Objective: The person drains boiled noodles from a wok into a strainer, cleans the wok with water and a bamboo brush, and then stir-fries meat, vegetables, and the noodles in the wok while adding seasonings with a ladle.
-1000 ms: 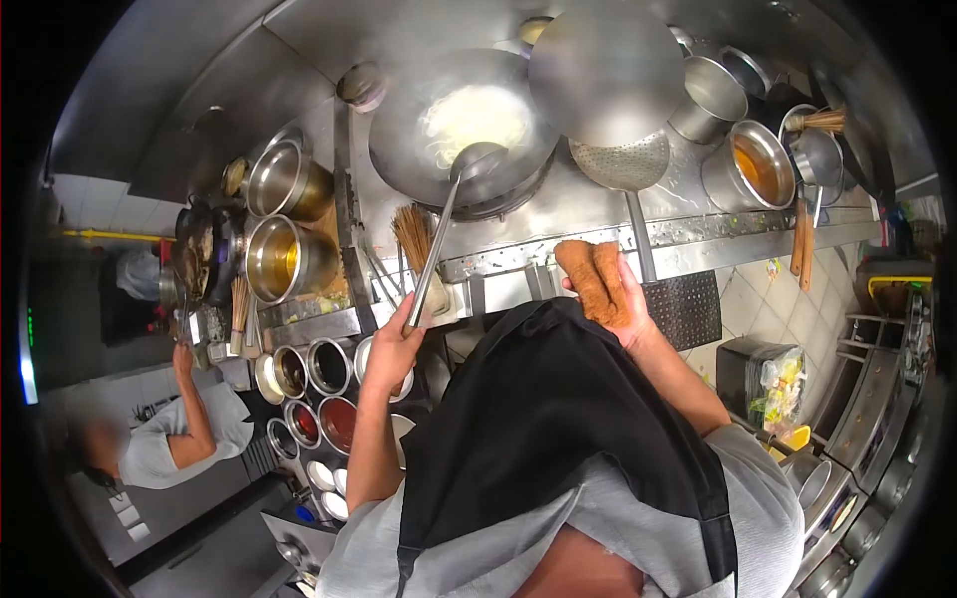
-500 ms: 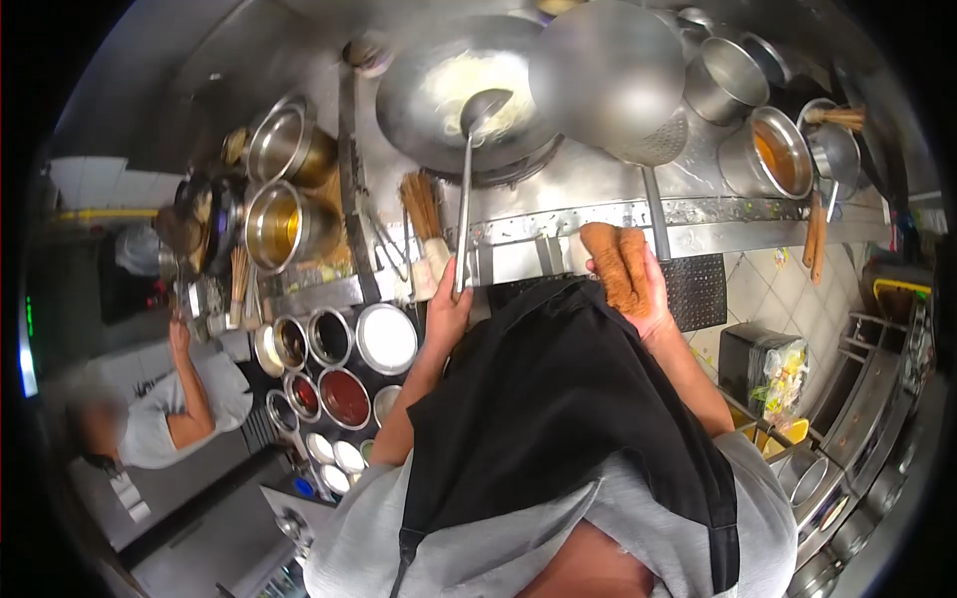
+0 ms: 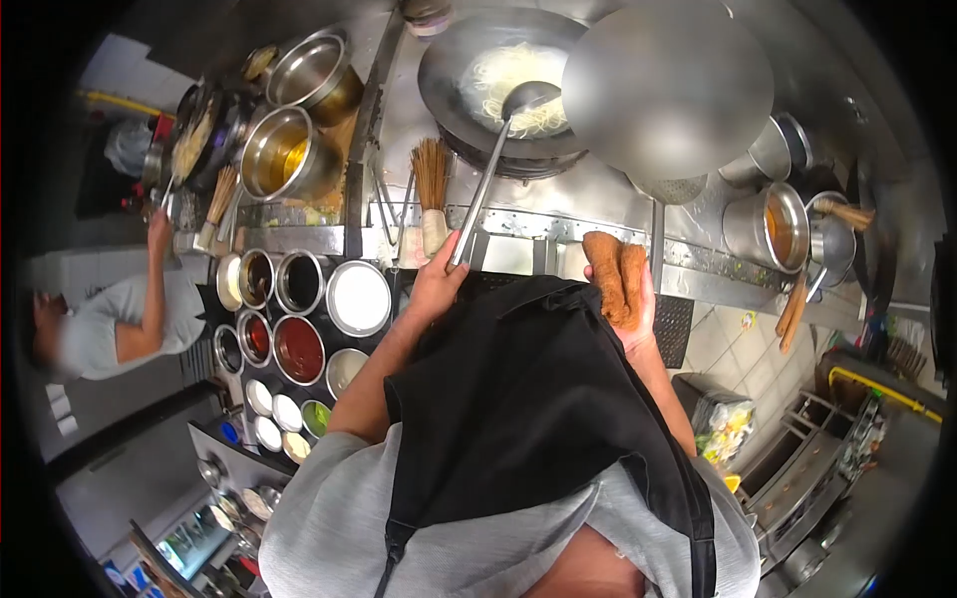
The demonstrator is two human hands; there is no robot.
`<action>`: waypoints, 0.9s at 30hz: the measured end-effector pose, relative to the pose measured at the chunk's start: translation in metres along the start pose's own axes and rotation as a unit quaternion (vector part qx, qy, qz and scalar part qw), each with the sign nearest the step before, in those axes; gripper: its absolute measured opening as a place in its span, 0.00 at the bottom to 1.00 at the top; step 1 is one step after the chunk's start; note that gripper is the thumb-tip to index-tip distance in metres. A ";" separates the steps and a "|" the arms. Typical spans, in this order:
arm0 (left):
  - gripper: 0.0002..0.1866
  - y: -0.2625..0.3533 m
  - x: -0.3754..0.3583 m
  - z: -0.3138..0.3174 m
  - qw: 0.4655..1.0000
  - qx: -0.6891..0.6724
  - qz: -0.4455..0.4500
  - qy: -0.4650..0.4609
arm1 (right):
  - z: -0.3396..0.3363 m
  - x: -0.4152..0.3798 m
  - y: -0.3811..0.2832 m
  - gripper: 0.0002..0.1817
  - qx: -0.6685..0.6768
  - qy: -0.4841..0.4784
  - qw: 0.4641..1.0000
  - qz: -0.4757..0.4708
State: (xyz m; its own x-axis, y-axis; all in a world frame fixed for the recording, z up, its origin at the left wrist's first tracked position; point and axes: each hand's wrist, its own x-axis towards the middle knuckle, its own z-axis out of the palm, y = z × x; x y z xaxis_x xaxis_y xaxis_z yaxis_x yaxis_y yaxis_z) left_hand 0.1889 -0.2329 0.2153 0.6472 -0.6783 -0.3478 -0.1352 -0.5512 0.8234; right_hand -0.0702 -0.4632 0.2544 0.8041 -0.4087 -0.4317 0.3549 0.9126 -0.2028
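Observation:
My left hand is closed around the handle of a long metal ladle. The ladle's bowl rests in a dark wok, against pale noodles. In my right hand lies a folded brown cloth, with the fingers curled about it in front of the stove's edge. A bamboo brush stands upright beside the ladle handle.
To the left are metal pots, one with yellow liquid, and several sauce containers. At right stands a pot of orange liquid. A co-worker handles another wok at far left. A blurred round patch hides part of the stove.
The view has shifted, so the stove and sauce containers sit differently in the picture. The ladle's handle tilts more. Both hands keep their holds, and the co-worker's arm has shifted.

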 end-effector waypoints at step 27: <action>0.35 0.056 -0.052 -0.105 0.988 0.125 0.057 -0.066 | 0.017 0.025 0.007 0.34 -0.021 0.005 0.999 0.040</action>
State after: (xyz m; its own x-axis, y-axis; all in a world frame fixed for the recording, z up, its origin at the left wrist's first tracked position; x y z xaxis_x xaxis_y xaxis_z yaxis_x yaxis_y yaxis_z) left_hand 0.2265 -0.1774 0.3268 0.5154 -0.7914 -0.3287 -0.3938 -0.5594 0.7294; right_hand -0.0395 -0.4663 0.2576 0.8243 -0.3353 -0.4561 0.2694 0.9410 -0.2048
